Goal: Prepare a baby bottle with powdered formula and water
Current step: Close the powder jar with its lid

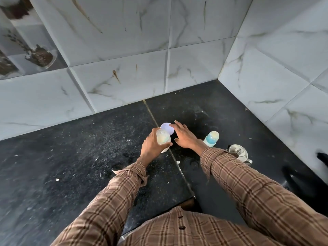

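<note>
My left hand point(152, 145) grips a clear baby bottle point(163, 139) with pale contents, standing on the black counter point(88, 166). Just behind it lies a white round lid point(166, 128). My right hand point(184, 135) is spread with straight fingers, its fingertips touching the lid's right edge. To the right stands a blue and white bottle top with a cap point(211, 138), apart from both hands.
A small steel kettle or jug with a lid point(238, 153) stands at the right, near the tiled side wall point(284, 86). The marble-tiled back wall point(133, 68) meets the counter in a corner. Crumbs and wet marks dot the counter. A dark shape point(300, 178) sits at the far right.
</note>
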